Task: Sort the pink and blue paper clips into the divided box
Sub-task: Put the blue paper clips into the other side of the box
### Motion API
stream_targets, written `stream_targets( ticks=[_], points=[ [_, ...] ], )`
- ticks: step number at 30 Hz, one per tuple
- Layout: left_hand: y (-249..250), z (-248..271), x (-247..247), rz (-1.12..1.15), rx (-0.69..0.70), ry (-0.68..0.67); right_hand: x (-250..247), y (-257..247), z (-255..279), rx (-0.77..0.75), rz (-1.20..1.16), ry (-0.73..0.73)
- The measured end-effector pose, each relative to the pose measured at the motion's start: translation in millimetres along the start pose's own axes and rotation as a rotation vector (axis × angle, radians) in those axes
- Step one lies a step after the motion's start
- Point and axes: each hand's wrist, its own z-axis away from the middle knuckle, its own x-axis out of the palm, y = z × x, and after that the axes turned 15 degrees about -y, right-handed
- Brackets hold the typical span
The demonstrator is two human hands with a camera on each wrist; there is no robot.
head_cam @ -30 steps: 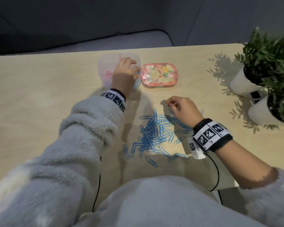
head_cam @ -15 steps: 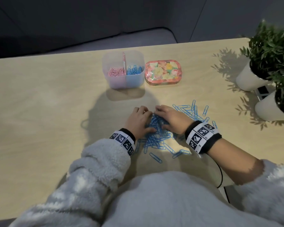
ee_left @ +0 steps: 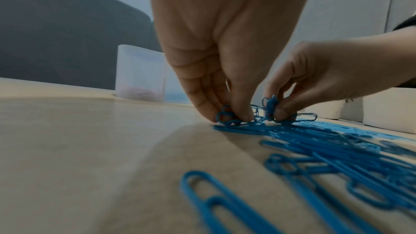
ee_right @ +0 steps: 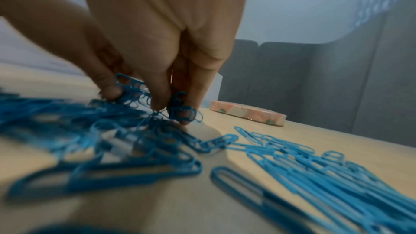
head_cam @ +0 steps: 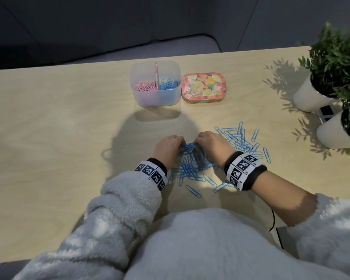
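A heap of blue paper clips [head_cam: 192, 164] lies on the wooden table in front of me, with more spread out to the right [head_cam: 242, 140]. My left hand [head_cam: 170, 147] and right hand [head_cam: 208, 143] meet over the heap's far edge. In the left wrist view the left hand [ee_left: 229, 115] pinches blue clips against the table, and the right hand's fingers [ee_left: 279, 111] pinch another bunch. The translucent divided box [head_cam: 155, 98] stands further back, pink clips [head_cam: 144, 86] in its left half, blue clips [head_cam: 169, 84] in its right half.
A floral tin [head_cam: 203, 87] sits right beside the box. Two white pots with green plants [head_cam: 309, 93] [head_cam: 337, 132] stand at the right edge. A black cable [head_cam: 273, 219] runs off the near edge by my right forearm.
One second ago my left hand was at the box. It has come back to the heap, and both hands have closed in on the blue clips and pinched bunches of them.
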Motion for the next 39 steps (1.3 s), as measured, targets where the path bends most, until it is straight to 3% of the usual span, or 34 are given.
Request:
stream_targets(
  ticks=[3, 9, 12, 17, 20, 26, 30, 33, 36, 39],
  points=[
    [-9.2, 4.3, -2.5, 0.022, -0.029, 0.01, -21.9, 10.6, -2.8, 0.078, -0.159, 0.064],
    [-16.9, 11.9, -9.2, 0.089, -0.031, 0.053, -103.1, 18.1, -34.5, 0.143, -0.56, 0.325],
    [-17.9, 14.0, -15.2, 0.106, -0.021, 0.066, -139.2, 14.8, -66.8, 0.176, -0.6, 0.407],
    [-20.2, 12.3, -40.2, 0.124, 0.002, 0.131, -164.3, 5.3, -114.1, 0.207, -0.609, 0.393],
    [-22.4, 5.7, -67.1, 0.156, 0.003, 0.193, -165.9, 0.5, -126.8, 0.237, -0.624, 0.364],
    [-23.5, -29.4, -122.4, 0.163, -0.066, 0.382, -163.7, -4.8, -116.3, 0.131, -0.565, 0.191],
    [-16.5, -55.7, -142.6, 0.232, -0.125, 0.373, -155.4, 7.6, -83.5, 0.094, -0.628, 0.375],
    [-9.0, -68.9, -148.8, 0.144, -0.15, 0.305, -132.3, 23.1, -48.8, 0.097, -0.741, 0.432],
    [-2.2, -71.9, -145.3, 0.059, -0.125, 0.224, -96.8, 48.4, -10.0, 0.221, -0.707, 0.364],
    [-0.8, -67.8, -131.3, -0.075, 0.023, 0.41, -55.3, 73.0, 33.3, 0.526, -0.599, 0.316]
  ],
)
